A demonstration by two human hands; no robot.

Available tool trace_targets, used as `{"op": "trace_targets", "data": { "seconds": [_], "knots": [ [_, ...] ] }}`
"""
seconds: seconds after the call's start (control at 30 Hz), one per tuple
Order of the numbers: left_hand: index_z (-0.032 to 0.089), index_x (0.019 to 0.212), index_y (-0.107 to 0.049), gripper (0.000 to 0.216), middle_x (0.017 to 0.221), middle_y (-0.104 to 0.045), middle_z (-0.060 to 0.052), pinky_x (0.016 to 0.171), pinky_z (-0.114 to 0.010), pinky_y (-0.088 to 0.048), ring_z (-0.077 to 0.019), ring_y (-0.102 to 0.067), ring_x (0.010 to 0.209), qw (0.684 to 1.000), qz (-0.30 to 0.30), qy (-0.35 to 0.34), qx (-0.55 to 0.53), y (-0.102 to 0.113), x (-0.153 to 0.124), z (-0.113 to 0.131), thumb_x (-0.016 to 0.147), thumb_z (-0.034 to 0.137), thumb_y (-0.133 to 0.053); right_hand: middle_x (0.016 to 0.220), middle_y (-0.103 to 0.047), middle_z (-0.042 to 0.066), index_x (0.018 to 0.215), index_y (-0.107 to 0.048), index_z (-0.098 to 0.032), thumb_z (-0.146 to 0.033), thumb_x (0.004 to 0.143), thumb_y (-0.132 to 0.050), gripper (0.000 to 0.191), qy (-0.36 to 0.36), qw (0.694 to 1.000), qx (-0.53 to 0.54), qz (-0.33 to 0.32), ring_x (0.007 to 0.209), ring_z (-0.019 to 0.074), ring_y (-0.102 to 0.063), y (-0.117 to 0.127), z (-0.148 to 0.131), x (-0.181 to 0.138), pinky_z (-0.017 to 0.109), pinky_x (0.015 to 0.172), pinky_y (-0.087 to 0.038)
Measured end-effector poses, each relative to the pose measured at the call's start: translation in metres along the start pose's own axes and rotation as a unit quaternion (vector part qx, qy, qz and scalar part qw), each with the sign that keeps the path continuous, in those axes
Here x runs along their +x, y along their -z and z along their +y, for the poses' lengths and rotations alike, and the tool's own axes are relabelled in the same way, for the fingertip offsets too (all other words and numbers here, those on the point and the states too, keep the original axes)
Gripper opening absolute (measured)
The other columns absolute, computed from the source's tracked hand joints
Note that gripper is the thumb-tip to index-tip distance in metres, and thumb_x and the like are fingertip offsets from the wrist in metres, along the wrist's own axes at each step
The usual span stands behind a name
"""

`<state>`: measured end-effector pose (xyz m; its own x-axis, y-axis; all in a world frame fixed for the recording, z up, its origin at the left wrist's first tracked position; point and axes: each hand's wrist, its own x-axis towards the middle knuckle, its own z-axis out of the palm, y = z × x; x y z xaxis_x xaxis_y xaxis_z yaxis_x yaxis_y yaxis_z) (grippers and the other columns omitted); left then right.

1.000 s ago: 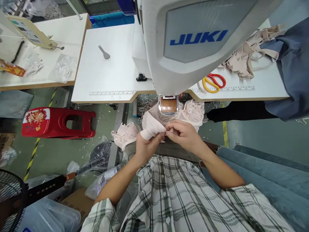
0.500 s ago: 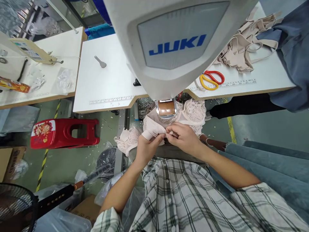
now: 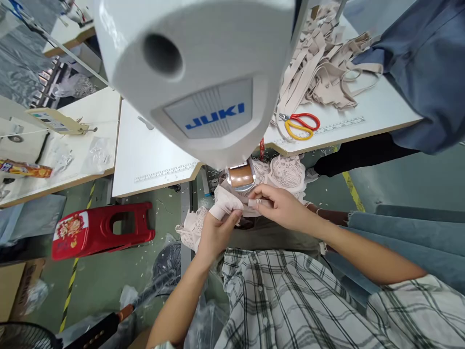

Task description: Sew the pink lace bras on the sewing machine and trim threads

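A pale pink lace bra (image 3: pixel 286 173) lies beneath the head of a white JUKI sewing machine (image 3: pixel 218 114), around its brown-and-metal lower part (image 3: pixel 241 175). My left hand (image 3: pixel 217 230) is closed on the bra's smooth fabric, which bunches above the thumb. To its right, my right hand (image 3: pixel 278 206) pinches a short pale strip (image 3: pixel 255 202) between thumb and fingers, right beside the bra's edge. Whether the strip is joined to the bra I cannot tell. One lace cup (image 3: pixel 192 228) hangs to the left of my left hand.
Red-and-yellow scissors (image 3: pixel 301 127) and a heap of beige straps (image 3: pixel 327 72) lie on the white table (image 3: pixel 156 150), right of the machine. A red stool (image 3: pixel 103 228) stands on the floor at left, a fan (image 3: pixel 27 337) lower left. Another person's dark-blue clothing (image 3: pixel 428 77) is at right.
My hands have drawn slightly apart, and the pale strip shows more in my right fingers. The view has shifted, so the machine head appears further left.
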<state>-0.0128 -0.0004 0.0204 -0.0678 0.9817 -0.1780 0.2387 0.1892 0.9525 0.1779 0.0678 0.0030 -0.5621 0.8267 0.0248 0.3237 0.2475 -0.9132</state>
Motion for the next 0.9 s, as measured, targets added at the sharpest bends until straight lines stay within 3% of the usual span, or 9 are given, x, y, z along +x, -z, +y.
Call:
{"op": "trace_targets", "data": {
  "seconds": [0.13,0.37,0.63,0.73,0.9],
  "knots": [
    [0.016,0.088,-0.072,0.019,0.084,-0.073,-0.006,0.074,-0.028,-0.052,-0.0186,-0.065,0.078,0.999,-0.017,-0.029,0.019,0.0,0.0,0.008,0.086,0.034,-0.066,0.06,-0.049,-0.01,0.09,-0.052,-0.024,-0.021,0.088,-0.057,0.006,0.029,0.998,-0.06,-0.009,0.049,0.0081,-0.042,0.006,-0.008,-0.002,0.022,0.051,-0.031],
    [0.016,0.087,-0.072,0.013,0.083,-0.072,-0.005,0.075,-0.027,-0.051,-0.0176,-0.064,0.079,0.997,-0.046,-0.055,0.042,-0.007,-0.003,0.011,0.087,0.025,-0.062,0.061,-0.048,-0.009,0.088,-0.047,-0.024,-0.016,0.085,-0.053,0.011,0.049,0.995,-0.07,-0.06,0.051,0.0091,-0.044,0.01,-0.012,-0.005,0.023,0.054,-0.03],
    [0.013,0.085,-0.073,0.022,0.08,-0.071,-0.005,0.071,-0.028,-0.051,-0.0175,-0.062,0.075,0.997,-0.059,-0.003,0.054,-0.004,-0.003,0.015,0.086,0.035,-0.067,0.078,-0.07,-0.001,0.093,-0.066,-0.02,-0.03,0.083,-0.062,0.015,-0.067,0.988,-0.001,-0.142,0.073,0.0152,-0.06,0.02,-0.013,0.004,0.026,0.068,-0.039],
    [0.014,0.081,-0.074,0.024,0.076,-0.071,-0.004,0.071,-0.029,-0.051,-0.0173,-0.062,0.073,0.997,-0.063,0.012,0.03,-0.003,0.0,0.013,0.085,0.037,-0.07,0.077,-0.066,0.001,0.084,-0.07,-0.018,-0.033,0.08,-0.063,0.017,-0.085,0.982,0.027,-0.167,0.073,0.0145,-0.056,0.021,-0.011,0.008,0.026,0.066,-0.038],
    [0.015,0.077,-0.074,0.027,0.073,-0.072,-0.003,0.07,-0.028,-0.051,-0.0168,-0.064,0.071,0.995,-0.069,0.044,-0.056,-0.003,0.005,0.005,0.08,0.042,-0.077,0.059,-0.049,-0.005,0.084,-0.071,-0.016,-0.043,0.077,-0.064,0.028,-0.189,0.948,0.158,-0.201,0.052,0.0086,-0.037,0.014,-0.005,0.009,0.025,0.051,-0.026]
  ]
}}
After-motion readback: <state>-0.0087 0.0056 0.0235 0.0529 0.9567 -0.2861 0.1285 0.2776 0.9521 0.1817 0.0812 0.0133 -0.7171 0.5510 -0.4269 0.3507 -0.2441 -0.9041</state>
